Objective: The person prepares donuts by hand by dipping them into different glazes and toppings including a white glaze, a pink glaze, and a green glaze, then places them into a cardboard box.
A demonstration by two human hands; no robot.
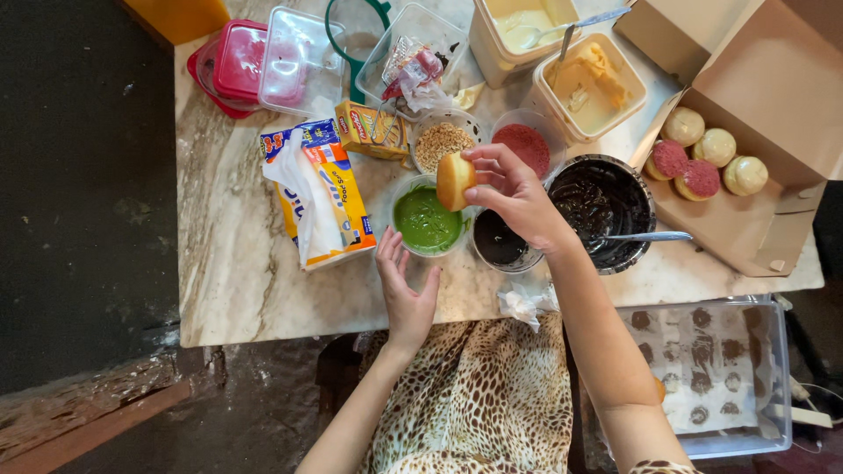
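Right hand (pixel 514 189) pinches a plain bun (pixel 455 181) at frame center, just above the green glaze bowl (pixel 427 221); left hand (pixel 406 285) rests open, fingers spread, near the bowl. Approx. 5 finished buns sit in the cardboard box (pixel 773 96) upper right, 2 w/ pink topping; this 1 looks not yet dipped.

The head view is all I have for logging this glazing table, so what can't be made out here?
- Doughnut: its far side, hidden by the right hand.
- Dark bowl: partly covered by that wrist.
- Cardboard box: cut off by the edge.
- Left hand: holds nothing.
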